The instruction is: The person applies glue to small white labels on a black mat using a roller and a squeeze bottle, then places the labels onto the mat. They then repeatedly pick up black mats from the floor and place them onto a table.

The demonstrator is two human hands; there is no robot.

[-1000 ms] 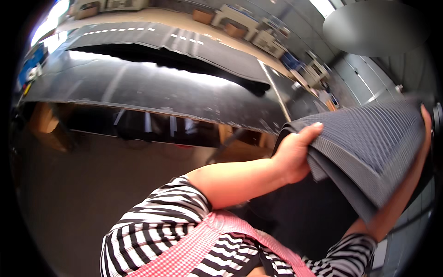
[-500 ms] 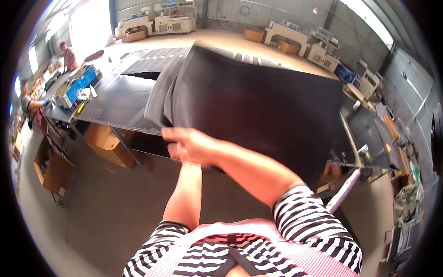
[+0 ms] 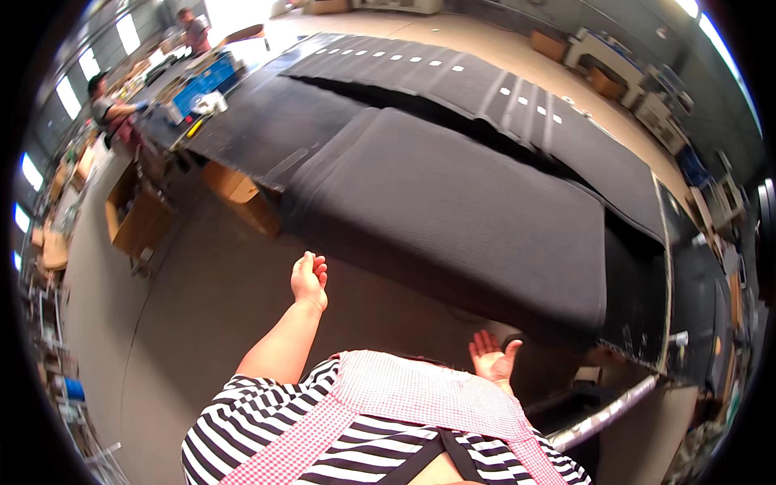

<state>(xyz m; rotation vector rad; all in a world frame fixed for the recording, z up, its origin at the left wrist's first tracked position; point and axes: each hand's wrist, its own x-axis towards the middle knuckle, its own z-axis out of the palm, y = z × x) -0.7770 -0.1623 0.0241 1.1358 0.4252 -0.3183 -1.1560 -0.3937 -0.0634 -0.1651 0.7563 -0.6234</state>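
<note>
A large sheet of dark grey-black material (image 3: 453, 210), soft-looking like foam or fabric, lies folded over the black table (image 3: 267, 129). Its near edge drapes past the table front. Off that draped edge, at its left end, my left hand (image 3: 309, 279) is raised with curled fingers and nothing visible in them. My right hand (image 3: 491, 356) hangs below the sheet's near edge, palm showing and fingers spread, holding nothing. Neither hand touches the material. Behind it lie further dark sheets (image 3: 436, 89) with a row of small white patches along them.
A blue crate (image 3: 212, 81) and a yellow-handled tool (image 3: 194, 128) are on the table's left end. Cardboard boxes (image 3: 238, 194) stand below. Two people (image 3: 121, 113) are at the left. A wrapped roll (image 3: 606, 412) juts out at the lower right.
The raised sheet has come down flat over the table and its near edge. My hands, close together before, have let go and drawn apart toward me. The view has shifted.
</note>
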